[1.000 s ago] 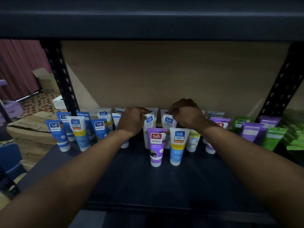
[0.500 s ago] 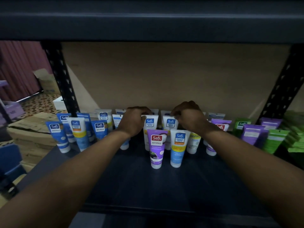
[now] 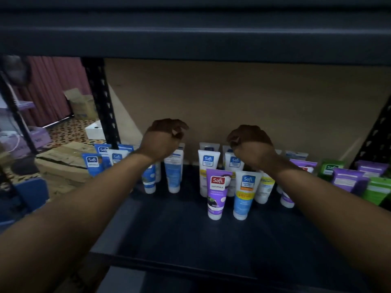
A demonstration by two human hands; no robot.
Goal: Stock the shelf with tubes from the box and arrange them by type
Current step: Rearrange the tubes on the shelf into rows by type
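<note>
Safi tubes stand in rows on the dark shelf [image 3: 186, 233]. Blue tubes [image 3: 92, 163] are at the left, and one blue-and-white tube [image 3: 174, 173] stands just under my left hand [image 3: 164, 140]. Two white tubes [image 3: 208, 166] stand in the middle, with a purple tube [image 3: 216, 193] and a blue-and-orange tube [image 3: 245, 193] in front of them. My right hand [image 3: 250, 145] hovers above the second white tube [image 3: 233, 163]. Both hands are raised clear of the tube tops and hold nothing. The left hand's fingers are loosely curled and the right hand's are closed.
Purple tubes [image 3: 347, 178] and green tubes [image 3: 378, 191] fill the shelf's right end. The upper shelf board [image 3: 190, 32] hangs low overhead. Black uprights [image 3: 99, 102] frame the bay. Cardboard boxes [image 3: 63, 161] lie on the floor to the left. The shelf's front half holds no tubes.
Both hands have let go of the white tubes at the back and lifted upward and apart. The tubes stay upright.
</note>
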